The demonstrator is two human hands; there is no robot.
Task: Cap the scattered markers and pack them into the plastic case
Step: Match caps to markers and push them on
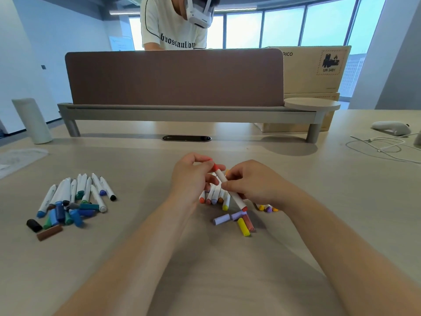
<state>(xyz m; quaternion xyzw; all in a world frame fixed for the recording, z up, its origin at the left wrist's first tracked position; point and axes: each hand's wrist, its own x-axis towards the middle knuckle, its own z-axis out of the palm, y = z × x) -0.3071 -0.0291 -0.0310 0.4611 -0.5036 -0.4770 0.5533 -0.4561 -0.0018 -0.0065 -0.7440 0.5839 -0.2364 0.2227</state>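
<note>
Nearest: loose caps (243, 226) lie on the worktop (205, 270), yellow, lilac and brownish, touching one another

Just beyond, both hands share one marker (230, 190), white barrel, red at both ends, tilted and lifted off the surface. Right hand (252, 181) pinches the barrel about midway; left hand (191, 176) has curled fingertips closed on the red upper end, probably seating a cap

Under the hands: a cluster of warm-coloured markers (215, 196), tips toward me

Left, well apart: second pile of markers (79, 192) with blue and green caps (66, 215) heaped at its near edge, and a brown one (49, 232) beside

Handling, as I judge: markers light, stiff, smooth plastic, apt to roll; grip the barrel mid-length, push the cap straight on along the axis. Caps small, easy to flick away

Case: not clearly seen; a pale flat sheet-like thing (20, 156) at far left might be it, cannot tell

Far: bottle (32, 120), desk divider (173, 78), cardboard box (319, 69)
</note>
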